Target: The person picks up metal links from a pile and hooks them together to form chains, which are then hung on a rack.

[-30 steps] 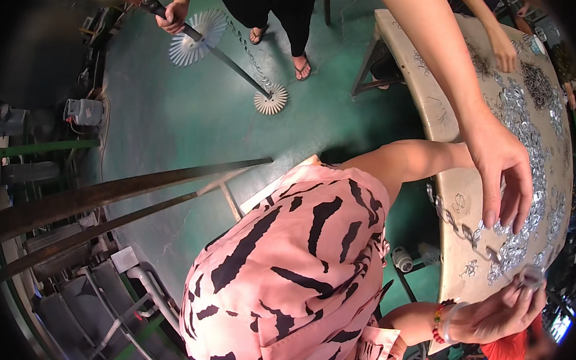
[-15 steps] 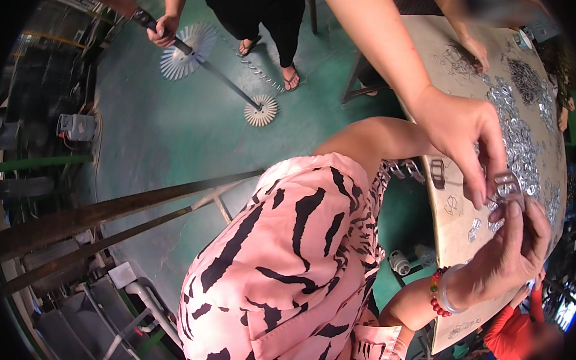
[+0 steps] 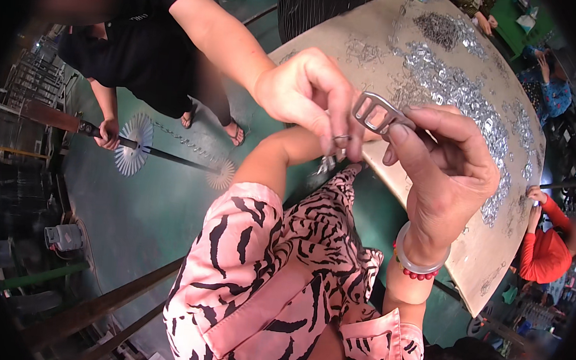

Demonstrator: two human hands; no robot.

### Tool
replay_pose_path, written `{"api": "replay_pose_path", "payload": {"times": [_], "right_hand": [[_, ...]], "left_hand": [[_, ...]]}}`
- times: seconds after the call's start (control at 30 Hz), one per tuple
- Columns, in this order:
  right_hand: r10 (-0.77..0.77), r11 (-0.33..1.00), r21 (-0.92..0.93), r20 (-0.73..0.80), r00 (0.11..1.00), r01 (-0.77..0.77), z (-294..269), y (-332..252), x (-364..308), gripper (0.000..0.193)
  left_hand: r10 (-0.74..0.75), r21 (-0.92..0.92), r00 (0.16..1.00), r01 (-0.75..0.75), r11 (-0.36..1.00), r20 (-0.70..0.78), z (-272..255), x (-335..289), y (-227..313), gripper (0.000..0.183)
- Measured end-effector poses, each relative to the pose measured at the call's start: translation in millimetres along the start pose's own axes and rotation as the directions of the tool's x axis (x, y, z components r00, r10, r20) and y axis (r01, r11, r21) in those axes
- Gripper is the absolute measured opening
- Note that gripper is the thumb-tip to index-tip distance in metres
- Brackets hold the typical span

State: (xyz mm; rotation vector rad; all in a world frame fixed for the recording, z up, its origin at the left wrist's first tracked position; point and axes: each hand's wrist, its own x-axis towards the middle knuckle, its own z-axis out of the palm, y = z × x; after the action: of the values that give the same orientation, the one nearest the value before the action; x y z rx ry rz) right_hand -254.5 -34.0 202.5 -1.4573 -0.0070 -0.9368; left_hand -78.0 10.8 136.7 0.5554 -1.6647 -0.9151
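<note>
My right hand (image 3: 443, 173), with a pale bangle and red beads at its wrist, pinches a grey metal buckle (image 3: 374, 113) with slots between thumb and fingers. Another person's hand (image 3: 306, 92) reaches in from the upper left, just left of the buckle. A thin metal piece (image 3: 341, 138) shows at that hand's fingertips. My left forearm (image 3: 283, 152) passes behind it, and my left hand (image 3: 355, 144) is mostly hidden there, so its grip does not show. Below these hands hang some shiny metal pieces (image 3: 327, 166), blurred.
Buckles (image 3: 445, 84) are heaped across a tan table (image 3: 426, 178), beside a darker pile of metal parts (image 3: 437, 29). The person in black grips a rod with spiked discs (image 3: 135, 144) at left. Someone in red (image 3: 547, 255) works at the far right. A gas cylinder (image 3: 63, 237) stands on the green floor.
The view has swung round, with the table now higher up. The buckle stays in my right hand and appears larger. The other person's hand remains close by, its fingers now more curled.
</note>
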Motion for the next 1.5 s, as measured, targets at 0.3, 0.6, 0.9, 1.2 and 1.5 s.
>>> {"api": "replay_pose_path", "payload": {"times": [0.3,0.6,0.9,1.2,1.5], "right_hand": [[0.039,0.974,0.227,-0.153,0.987,-0.003,-35,-16,-13,0.024],[0.288,0.958,0.103,-0.349,0.892,-0.269,-117,29,-85,0.017],[0.394,0.852,-0.006,-0.653,0.647,-0.524,-164,78,-171,0.019],[0.167,0.915,-0.111,-0.771,0.614,-0.388,-167,75,-175,0.018],[-0.088,0.716,-0.583,-0.621,0.779,-0.384,-171,70,-193,0.012]], "left_hand": [[-0.030,0.795,0.855,0.495,0.350,-0.519,-9,-52,-177,0.028],[-0.289,0.046,0.316,0.743,0.667,-0.904,35,-171,-138,0.017],[-0.568,-0.225,0.643,0.538,0.812,-0.514,144,24,-124,0.013],[-0.121,0.475,0.906,0.322,0.819,-0.405,178,55,-160,0.011],[0.004,0.406,0.896,0.196,0.892,-0.443,204,53,-169,0.015]]}}
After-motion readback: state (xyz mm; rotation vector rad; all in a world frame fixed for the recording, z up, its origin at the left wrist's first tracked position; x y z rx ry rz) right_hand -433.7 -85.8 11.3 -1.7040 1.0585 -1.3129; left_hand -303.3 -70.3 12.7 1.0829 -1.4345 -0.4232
